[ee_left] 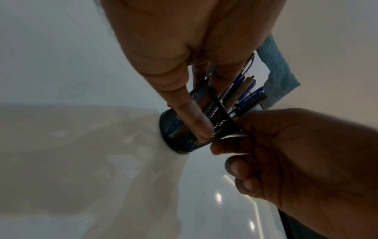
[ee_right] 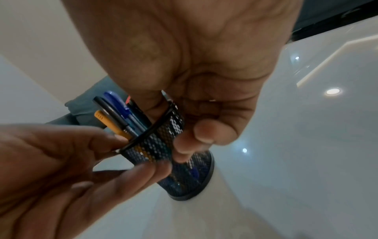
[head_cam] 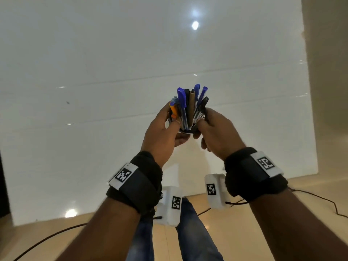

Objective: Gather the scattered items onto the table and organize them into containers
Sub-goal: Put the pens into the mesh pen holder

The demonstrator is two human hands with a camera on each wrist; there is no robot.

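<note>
The pens (head_cam: 188,106) already stand inside the black mesh cup (ee_right: 163,145), so that part looks done. The left hand (head_cam: 163,132) and the right hand (head_cam: 216,132) both hold the cup by its sides, near the middle of the white table (head_cam: 75,72). I see no other loose things here. Maybe the cup just needs setting down.

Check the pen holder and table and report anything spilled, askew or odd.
Nothing stands out. The black mesh pen holder stands on the white table, gripped by the left hand and right hand. The pens stay inside; none spilled.
</note>
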